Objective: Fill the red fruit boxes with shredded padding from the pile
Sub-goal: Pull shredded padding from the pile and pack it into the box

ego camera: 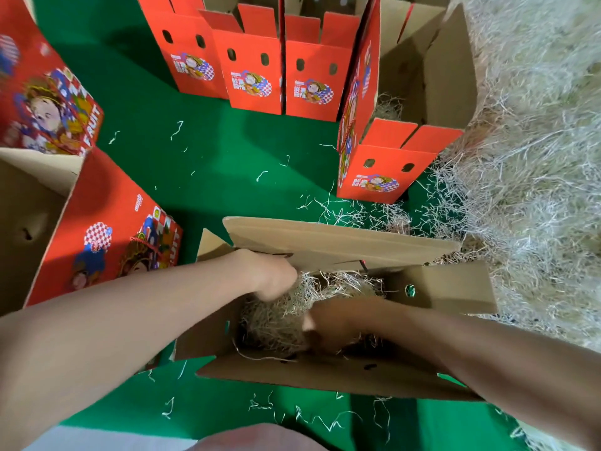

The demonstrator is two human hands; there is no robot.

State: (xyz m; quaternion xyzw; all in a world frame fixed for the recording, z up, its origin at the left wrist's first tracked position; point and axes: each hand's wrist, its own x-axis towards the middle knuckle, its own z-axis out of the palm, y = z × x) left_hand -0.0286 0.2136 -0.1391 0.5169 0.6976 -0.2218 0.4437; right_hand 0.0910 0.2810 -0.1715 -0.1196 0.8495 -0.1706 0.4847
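An open fruit box point(341, 245) stands right in front of me, its brown inner flaps spread wide. Pale shredded padding point(276, 320) fills its bottom. My left hand point(270, 276) reaches into the box from the left, its fingers buried in the shreds and hidden. My right hand point(338, 323) comes in from the right and lies on the padding, in shadow; its fingers are hard to make out. The big pile of shredded padding point(533, 157) rises along the right side.
Three red fruit boxes point(253, 76) stand open in a row at the back on the green floor point(201, 164). Another open red box point(387, 164) holding some padding stands by the pile. Two more red boxes point(107, 229) lie at the left. Loose shreds dot the floor.
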